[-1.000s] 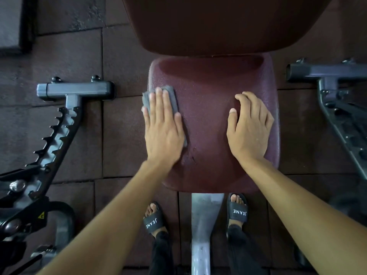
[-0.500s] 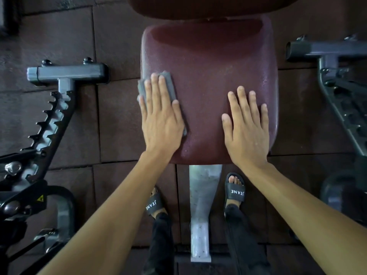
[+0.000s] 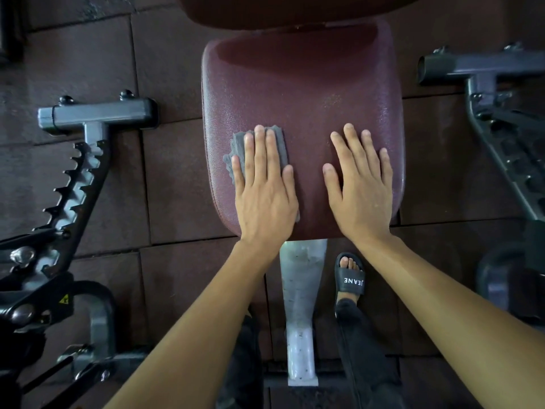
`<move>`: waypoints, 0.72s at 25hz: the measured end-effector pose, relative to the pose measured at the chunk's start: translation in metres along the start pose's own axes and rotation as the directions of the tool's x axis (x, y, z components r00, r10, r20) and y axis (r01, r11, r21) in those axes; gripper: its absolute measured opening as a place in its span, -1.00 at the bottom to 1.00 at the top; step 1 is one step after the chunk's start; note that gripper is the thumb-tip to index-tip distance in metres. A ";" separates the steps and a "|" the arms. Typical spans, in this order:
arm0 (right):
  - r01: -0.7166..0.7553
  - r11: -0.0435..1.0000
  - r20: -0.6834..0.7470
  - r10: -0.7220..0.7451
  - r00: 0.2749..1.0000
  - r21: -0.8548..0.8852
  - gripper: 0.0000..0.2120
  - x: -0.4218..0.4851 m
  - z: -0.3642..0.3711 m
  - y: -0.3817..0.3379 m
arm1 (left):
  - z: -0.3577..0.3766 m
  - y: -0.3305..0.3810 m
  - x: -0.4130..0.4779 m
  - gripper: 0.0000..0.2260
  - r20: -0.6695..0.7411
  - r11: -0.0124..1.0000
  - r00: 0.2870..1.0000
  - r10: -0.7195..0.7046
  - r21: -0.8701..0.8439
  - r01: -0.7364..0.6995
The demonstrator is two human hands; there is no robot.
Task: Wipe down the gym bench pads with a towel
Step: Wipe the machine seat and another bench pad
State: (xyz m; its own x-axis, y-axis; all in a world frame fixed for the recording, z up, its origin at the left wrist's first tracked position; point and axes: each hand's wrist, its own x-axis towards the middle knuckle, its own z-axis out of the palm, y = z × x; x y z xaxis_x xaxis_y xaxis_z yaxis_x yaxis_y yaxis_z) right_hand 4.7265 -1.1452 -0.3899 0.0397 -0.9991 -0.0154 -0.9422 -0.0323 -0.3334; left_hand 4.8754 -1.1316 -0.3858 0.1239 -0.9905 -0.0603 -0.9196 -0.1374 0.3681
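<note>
- Dark rubber floor tiles (image 3: 177, 184) are lying under the bench, with a notched metal adjuster (image 3: 73, 184) off to your left and another frame (image 3: 501, 137) to your right
- You are leaning over the maroon seat pad (image 3: 303, 93), and a backrest pad (image 3: 295, 10) is showing at the top edge
- Your left hand (image 3: 265, 199) is lying flat with fingers spread, gripping nothing, pressing the grey towel (image 3: 239, 149) onto the near-left part of the seat pad
- Your right hand (image 3: 359, 190) is resting open and empty on the pad's right side, bracing you
- You are, by my reading, mid-wipe on the seat; next you are needing to lift that right hand and sweep the towel across beneath it, then on to the backrest
</note>
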 end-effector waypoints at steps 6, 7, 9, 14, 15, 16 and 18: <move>-0.004 0.964 0.045 -0.008 0.999 0.267 -0.58 -0.003 -0.012 -0.078 | -0.021 -0.040 0.001 -0.57 -0.092 0.932 0.965 -0.246 -0.294 0.210; 0.021 0.970 0.077 -0.041 0.996 0.241 -0.56 -0.005 -0.006 -0.095 | -0.022 -0.051 0.000 -0.56 -0.053 0.909 0.960 -0.277 -0.337 0.243; 0.005 0.988 0.137 -0.026 0.990 0.152 -0.46 -0.006 0.009 -0.117 | -0.023 -0.065 -0.005 -0.55 0.025 0.910 0.970 -0.240 -0.342 0.234; 0.035 0.998 0.093 -0.030 0.995 -0.060 -0.28 -0.007 0.034 -0.114 | -0.028 -0.077 -0.006 -0.54 0.064 0.939 0.986 -0.151 -0.302 0.164; 0.053 0.996 0.077 -0.047 0.996 -0.068 -0.31 -0.007 0.036 -0.114 | -0.030 -0.079 -0.006 -0.54 0.071 0.938 0.986 -0.153 -0.305 0.167; 0.062 0.996 0.056 -0.058 0.997 -0.065 -0.36 -0.006 0.036 -0.114 | -0.033 -0.081 -0.005 -0.54 0.079 0.940 0.985 -0.152 -0.298 0.169; 0.056 0.998 0.017 -0.057 0.998 0.016 -0.47 -0.003 0.029 -0.117 | -0.044 -0.083 -0.006 -0.54 0.098 0.952 0.985 -0.146 -0.258 0.166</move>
State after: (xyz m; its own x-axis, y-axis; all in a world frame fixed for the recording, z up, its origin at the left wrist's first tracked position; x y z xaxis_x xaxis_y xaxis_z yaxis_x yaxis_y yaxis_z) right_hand 4.8460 -1.1374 -0.3783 0.0985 -0.9951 -0.0125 -0.9329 -0.0880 -0.3492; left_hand 4.9669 -1.1143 -0.3754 0.2194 -0.9541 -0.2037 -0.7583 -0.2981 0.5798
